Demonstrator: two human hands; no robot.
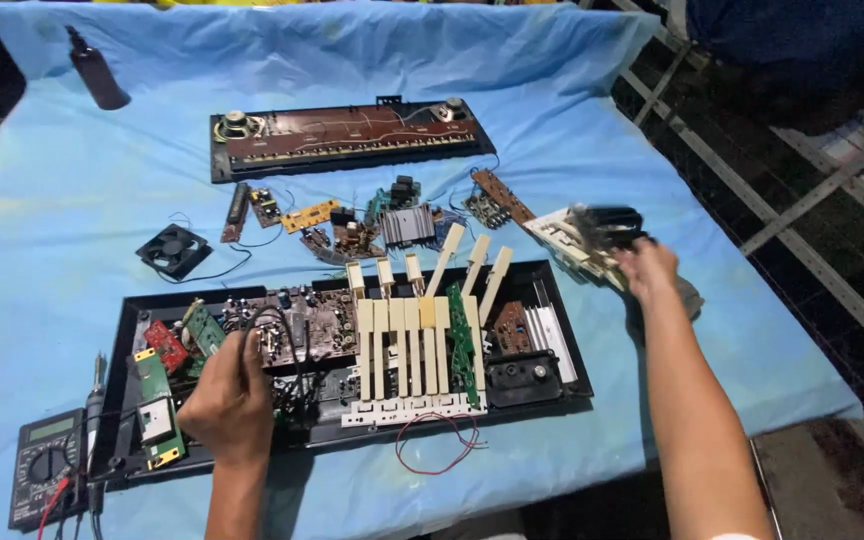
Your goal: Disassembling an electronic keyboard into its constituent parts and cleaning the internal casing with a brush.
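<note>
We are at a makeshift electronics repair spot, more a home or backyard workbench than a fitted shop. Our table [572, 140] is covered with a light blue cloth, and on it lie an opened black keyboard chassis [552, 385] with loose cream keys [407, 345], a second long panel with two small speakers [347, 135], scattered circuit boards [352, 225] and a small cooling fan [174, 249]. A multimeter [44, 465] and a soldering iron [95, 400] sit at the near left corner. Beside the table we see bare ground and a metal frame [802, 190] in dim light.
</note>
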